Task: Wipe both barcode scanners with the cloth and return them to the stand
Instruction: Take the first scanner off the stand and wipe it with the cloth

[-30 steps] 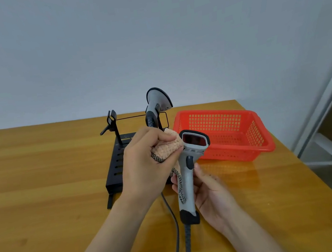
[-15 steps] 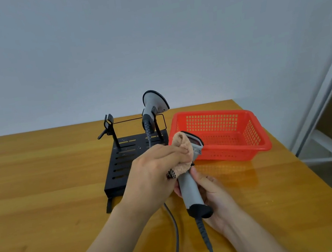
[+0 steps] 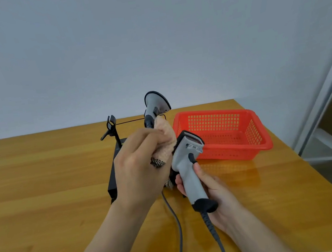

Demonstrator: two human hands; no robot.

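Head view: left hand [image 3: 139, 168] clutching cloth [image 3: 166, 145] and right hand [image 3: 218, 199] gripping scanner [image 3: 185, 165] hide much of stand [image 3: 112, 184] behind; second scanner [image 3: 154, 104] seemingly docked; basket [image 3: 229, 156] rightward.

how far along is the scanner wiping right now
Done: nothing can be confirmed. The docked scanner sits in the stand, but whether it was wiped cannot be told. In hand: the right hand grips the held scanner while the left hand presses the cloth against its head. Left: finish this wipe and set it in the empty holder.
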